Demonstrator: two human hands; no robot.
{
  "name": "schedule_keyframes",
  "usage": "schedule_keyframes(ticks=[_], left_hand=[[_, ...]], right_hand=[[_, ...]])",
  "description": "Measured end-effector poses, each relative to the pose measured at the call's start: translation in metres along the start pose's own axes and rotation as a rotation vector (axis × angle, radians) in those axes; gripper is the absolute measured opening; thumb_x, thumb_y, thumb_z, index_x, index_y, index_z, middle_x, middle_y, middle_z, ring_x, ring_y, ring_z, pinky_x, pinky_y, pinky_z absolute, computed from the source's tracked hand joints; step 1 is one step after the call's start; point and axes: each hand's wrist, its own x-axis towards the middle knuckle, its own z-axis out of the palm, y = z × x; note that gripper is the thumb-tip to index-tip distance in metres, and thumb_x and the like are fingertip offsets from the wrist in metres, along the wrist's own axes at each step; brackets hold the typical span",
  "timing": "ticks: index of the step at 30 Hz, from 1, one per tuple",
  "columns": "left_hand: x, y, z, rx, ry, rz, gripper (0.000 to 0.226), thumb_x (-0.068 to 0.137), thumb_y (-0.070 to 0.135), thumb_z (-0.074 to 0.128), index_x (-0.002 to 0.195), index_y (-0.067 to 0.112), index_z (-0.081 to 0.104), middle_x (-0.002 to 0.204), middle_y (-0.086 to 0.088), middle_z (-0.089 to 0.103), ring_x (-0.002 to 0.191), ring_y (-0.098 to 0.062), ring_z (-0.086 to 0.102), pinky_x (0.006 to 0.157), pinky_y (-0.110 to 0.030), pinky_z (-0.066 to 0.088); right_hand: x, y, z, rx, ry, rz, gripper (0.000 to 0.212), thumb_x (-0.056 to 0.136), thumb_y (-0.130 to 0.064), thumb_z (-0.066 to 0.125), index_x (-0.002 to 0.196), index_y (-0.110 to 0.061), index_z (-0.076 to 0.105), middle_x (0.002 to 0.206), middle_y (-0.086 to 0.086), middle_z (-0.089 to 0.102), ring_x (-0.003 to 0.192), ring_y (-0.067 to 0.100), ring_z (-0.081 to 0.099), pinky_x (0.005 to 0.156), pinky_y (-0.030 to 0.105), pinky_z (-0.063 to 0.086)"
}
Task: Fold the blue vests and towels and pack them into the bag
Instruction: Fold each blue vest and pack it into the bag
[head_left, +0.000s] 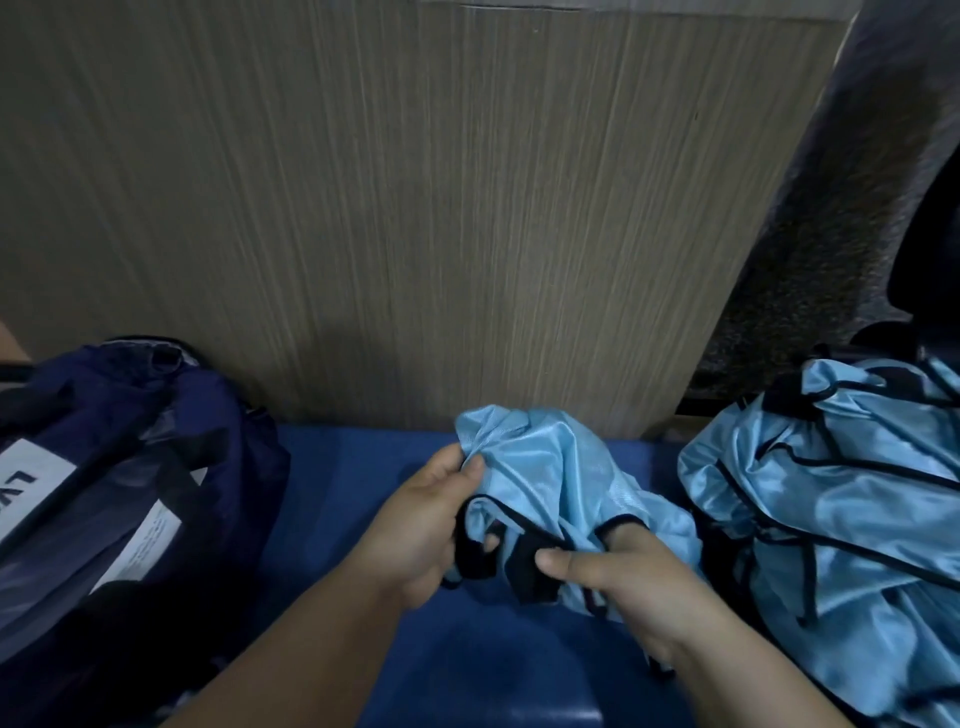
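Vest (561, 478) in the middle: pale sky blue w/ a shiny sheen, black trim round the openings, a solid black patch low down. Pile of vests (841, 519) on the rt: same light blue, glossy, w/ thin black piping crossing it in lines; folds go darker blue in shadow. Bag (130, 426) on the left: dark navy, nearly black in the creases. Its labels (140, 545) are white, one w/ dark block letters, the other w/ small dark print, too fine to read. Bench (353, 467) underneath: plain royal blue, no pattern. Panel (415, 208) behind: grey-brown wood-look, fine vertical streaks, lighter & darker bands. Far-rt surface (810, 249): dark grey w/ pale speckle.
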Motion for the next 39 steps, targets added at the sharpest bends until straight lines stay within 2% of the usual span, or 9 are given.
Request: schedule_keyframes(ticks=[3,6,11,18,25,28,33,36,39], left_hand=[[0.000,0.003,-0.001,-0.097,-0.044,-0.021,0.024,0.103,0.018,0.043,0.118,0.015,0.061,0.081,-0.004,0.070,0.059,-0.012,0.064,0.048,-0.024,0.049],[-0.001,0.006,-0.007,-0.181,-0.072,-0.025,0.022,0.100,0.019,0.047,0.117,0.018,0.060,0.098,-0.008,0.071,0.073,-0.016,0.069,0.056,-0.027,0.056],[-0.004,0.005,-0.020,0.001,-0.267,-0.034,0.058,0.085,0.012,0.063,0.137,0.027,0.042,0.126,-0.015,0.065,0.115,-0.032,0.063,0.087,-0.043,0.056],[0.008,0.012,-0.034,-0.042,0.132,0.193,0.052,0.088,-0.010,0.057,0.132,0.017,0.052,0.114,-0.018,0.069,0.098,-0.031,0.070,0.077,-0.038,0.059],[0.011,0.035,-0.066,-0.018,0.551,0.309,0.040,0.088,-0.011,0.052,0.112,0.019,0.063,0.108,-0.011,0.070,0.092,-0.025,0.068,0.070,-0.030,0.055],[0.012,0.034,-0.068,-0.046,0.592,0.283,0.060,0.091,-0.008,0.051,0.142,0.024,0.043,0.114,-0.005,0.065,0.088,-0.017,0.068,0.081,-0.038,0.056],[0.006,0.034,-0.060,-0.050,0.490,0.361,0.068,0.095,-0.004,0.053,0.149,0.031,0.031,0.131,-0.003,0.061,0.107,-0.013,0.066,0.097,-0.034,0.050],[0.004,0.036,-0.056,0.004,0.382,0.387,0.073,0.096,-0.002,0.052,0.151,0.037,0.024,0.132,0.006,0.058,0.110,-0.010,0.065,0.095,-0.032,0.050],[0.003,0.029,-0.053,0.199,0.225,0.193,0.072,0.097,0.008,0.053,0.150,0.042,0.019,0.142,0.007,0.048,0.115,-0.011,0.060,0.093,-0.031,0.050]], right_hand=[[0.001,-0.002,-0.004,0.002,0.147,-0.004,0.040,0.059,-0.013,0.087,0.094,-0.003,0.073,0.097,0.017,0.074,0.094,0.035,0.071,0.093,0.052,0.052],[0.000,-0.012,-0.007,0.188,0.230,-0.016,0.026,0.065,-0.022,0.075,0.075,0.000,0.068,0.089,0.023,0.071,0.084,0.036,0.071,0.081,0.045,0.056],[0.001,-0.019,-0.010,0.405,0.245,-0.060,0.030,0.093,-0.023,0.054,0.106,0.000,0.067,0.105,0.019,0.073,0.096,0.033,0.071,0.092,0.051,0.050],[0.000,-0.027,-0.029,0.367,0.318,-0.138,0.040,0.081,-0.033,0.062,0.106,-0.003,0.069,0.104,0.013,0.074,0.097,0.026,0.071,0.082,0.041,0.058],[-0.004,-0.035,-0.049,0.205,0.318,-0.096,0.063,0.069,-0.043,0.076,0.115,0.000,0.065,0.109,0.017,0.072,0.101,0.030,0.070,0.101,0.050,0.046],[-0.004,-0.034,-0.050,0.162,0.307,-0.139,0.050,0.072,-0.037,0.073,0.108,-0.003,0.068,0.106,0.014,0.073,0.099,0.027,0.071,0.101,0.049,0.047],[-0.004,-0.029,-0.053,0.094,0.336,-0.341,0.090,0.038,-0.059,0.092,0.116,-0.021,0.067,0.116,0.004,0.071,0.108,0.023,0.068,0.090,0.040,0.056],[-0.003,-0.027,-0.061,-0.115,0.420,-0.369,0.070,0.054,-0.059,0.087,0.116,-0.040,0.060,0.119,-0.012,0.069,0.109,0.010,0.065,0.092,0.037,0.052],[-0.001,-0.026,-0.066,-0.280,0.484,-0.147,0.026,0.080,-0.037,0.076,0.100,-0.028,0.063,0.105,-0.006,0.071,0.095,0.012,0.067,0.087,0.037,0.053]])
